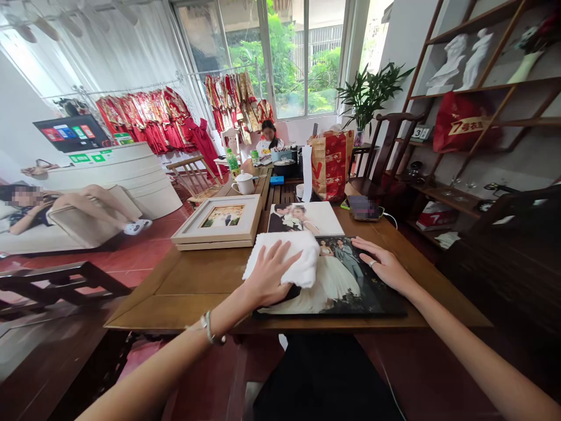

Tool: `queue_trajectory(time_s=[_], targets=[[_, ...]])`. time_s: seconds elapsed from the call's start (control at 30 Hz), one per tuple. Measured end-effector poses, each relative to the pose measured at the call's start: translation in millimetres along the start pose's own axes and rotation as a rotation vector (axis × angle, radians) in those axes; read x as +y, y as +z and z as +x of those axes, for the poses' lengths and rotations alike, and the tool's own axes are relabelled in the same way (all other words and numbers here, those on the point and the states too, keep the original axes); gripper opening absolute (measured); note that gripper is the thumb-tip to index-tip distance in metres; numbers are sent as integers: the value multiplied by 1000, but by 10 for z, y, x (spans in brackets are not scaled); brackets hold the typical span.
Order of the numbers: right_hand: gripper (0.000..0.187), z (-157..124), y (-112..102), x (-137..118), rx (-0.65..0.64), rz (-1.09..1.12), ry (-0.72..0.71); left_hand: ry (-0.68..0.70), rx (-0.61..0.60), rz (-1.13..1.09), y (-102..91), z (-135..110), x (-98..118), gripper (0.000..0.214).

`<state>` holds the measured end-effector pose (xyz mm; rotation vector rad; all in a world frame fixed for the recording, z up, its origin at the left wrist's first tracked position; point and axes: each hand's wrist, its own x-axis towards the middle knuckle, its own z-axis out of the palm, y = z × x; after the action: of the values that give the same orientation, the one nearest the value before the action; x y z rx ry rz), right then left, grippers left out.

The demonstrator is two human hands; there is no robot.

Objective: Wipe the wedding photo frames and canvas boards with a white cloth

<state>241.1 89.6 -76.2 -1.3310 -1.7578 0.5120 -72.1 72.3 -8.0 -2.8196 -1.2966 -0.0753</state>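
1. Look past the brown wooden surface (188,283) to red garments (144,120) on a rack.
2. Find the wedding photo panel (337,286) flat near the surface's close edge, partly under a white cloth (309,257).
3. Note the left hand (269,275) spread over the cloth, the right hand (385,266) unclenched at the panel's right edge.
4. Expect a stiff, fairly light panel, probably smooth and scratchable; hold by opposite side edges.

Frames (221,221) block far left; right tabletop (407,248) seems passable.
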Motion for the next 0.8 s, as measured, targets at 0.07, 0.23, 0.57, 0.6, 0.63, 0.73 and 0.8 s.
queue_trajectory(time_s=[0.07,0.23,0.57,0.6,0.63,0.73,0.8], targets=[[35,-1,7,11,0,-2,-5,29,-35,-37,-22,-266,162,76],[35,-2,13,42,5,-8,-16,104,-144,-135,-139,-755,543,91],[35,-4,3,31,12,0,-20,-97,-38,-47,-61,96,6,60],[35,-6,-1,26,10,-1,-18,-109,-28,-37,-53,195,-40,57],[35,-7,-5,21,7,-4,-15,-118,-21,-29,-47,274,-76,55],[35,-8,-14,5,0,-16,-11,-128,-10,-17,-35,366,-124,54],[35,-8,-14,-5,-1,-20,-10,-117,-8,-25,-31,301,-102,55]])
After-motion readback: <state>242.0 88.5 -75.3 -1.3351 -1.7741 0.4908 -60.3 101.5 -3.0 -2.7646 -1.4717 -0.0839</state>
